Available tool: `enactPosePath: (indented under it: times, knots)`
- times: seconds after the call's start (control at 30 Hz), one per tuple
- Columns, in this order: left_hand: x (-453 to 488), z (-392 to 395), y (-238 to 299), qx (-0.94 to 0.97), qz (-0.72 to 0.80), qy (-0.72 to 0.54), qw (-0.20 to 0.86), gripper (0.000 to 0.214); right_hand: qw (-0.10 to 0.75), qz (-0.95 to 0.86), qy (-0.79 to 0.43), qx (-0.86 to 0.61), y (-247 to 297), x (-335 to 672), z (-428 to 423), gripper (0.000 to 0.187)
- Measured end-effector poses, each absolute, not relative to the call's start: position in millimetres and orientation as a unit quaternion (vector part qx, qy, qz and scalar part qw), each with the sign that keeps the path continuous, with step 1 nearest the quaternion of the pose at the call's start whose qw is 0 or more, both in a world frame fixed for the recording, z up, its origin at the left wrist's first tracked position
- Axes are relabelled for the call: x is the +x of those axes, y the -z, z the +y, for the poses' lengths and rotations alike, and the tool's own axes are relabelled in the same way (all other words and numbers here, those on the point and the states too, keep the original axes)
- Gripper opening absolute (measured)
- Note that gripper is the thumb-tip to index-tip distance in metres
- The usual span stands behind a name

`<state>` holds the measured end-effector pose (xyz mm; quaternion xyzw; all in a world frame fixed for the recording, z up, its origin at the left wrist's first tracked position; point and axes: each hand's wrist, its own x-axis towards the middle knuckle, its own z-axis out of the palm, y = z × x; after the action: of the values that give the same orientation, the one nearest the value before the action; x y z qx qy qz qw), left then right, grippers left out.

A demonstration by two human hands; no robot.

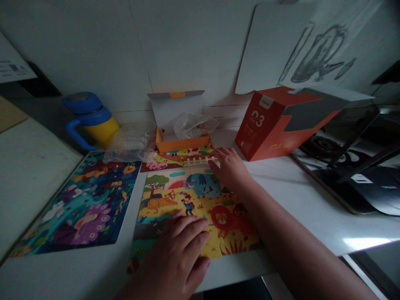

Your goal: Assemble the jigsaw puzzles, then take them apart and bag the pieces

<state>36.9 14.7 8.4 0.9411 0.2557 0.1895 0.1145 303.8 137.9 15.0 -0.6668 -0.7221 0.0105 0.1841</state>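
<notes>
A jigsaw puzzle with savanna animals (168, 204) lies assembled in front of me, showing a leopard, elephants and red lions. My left hand (184, 246) rests on its lower part, palm down with the fingers stretched out. Beyond its top edge lies a second puzzle with a farm scene (165, 160), partly covered by an orange box. My right hand (229, 164) reaches across to that puzzle's right end. Its thumb and forefinger are apart there, touching the farm puzzle's edge; the other fingers are partly hidden. An undersea puzzle (90, 204) lies to the left.
The open orange box (183, 144) holds crumpled clear plastic (192, 125). More clear plastic (131, 141) sits by a blue and yellow jug (93, 118). A large red box (265, 129) stands at back right, near a black metal stand (350, 166). The table's front edge is close.
</notes>
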Motion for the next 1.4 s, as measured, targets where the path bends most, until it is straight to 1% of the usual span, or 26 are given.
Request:
enactPosePath:
  times: [0.13,0.23,0.33,0.47,0.63,0.73,0.93,1.2,1.33,1.4]
  knots:
    - [36,15,-9,0.939,0.259,-0.191,0.122,0.039,0.148,-0.735,-0.025,-0.662,0,300,145,0.051]
    - [35,15,-9,0.94,0.258,-0.186,0.123,0.038,0.121,-0.735,-0.047,-0.665,5,299,146,0.058]
    - [35,14,-10,0.944,0.251,-0.18,0.118,0.039,0.129,-0.736,-0.046,-0.663,4,300,146,0.054]
    - [34,14,-10,0.943,0.255,-0.184,0.113,0.04,0.145,-0.734,-0.026,-0.663,-1,301,147,0.042]
    - [33,15,-7,0.944,0.255,-0.18,0.102,0.041,0.14,-0.722,-0.024,-0.677,-7,302,149,0.026]
    - [33,16,-5,0.944,0.254,-0.184,0.098,0.042,0.139,-0.719,-0.027,-0.68,-8,304,150,0.021]
    - [35,17,-4,0.941,0.258,-0.194,0.101,0.041,0.172,-0.705,-0.031,-0.687,-1,310,152,0.021]
    - [40,15,-4,0.934,0.266,-0.218,0.101,0.034,0.173,-0.709,-0.039,-0.683,1,313,156,0.022]
    - [40,15,-4,0.932,0.27,-0.221,0.095,0.033,0.173,-0.705,-0.033,-0.687,-2,312,155,0.027]
    - [40,15,-4,0.937,0.265,-0.211,0.083,0.037,0.174,-0.702,-0.032,-0.69,-3,312,154,0.031]
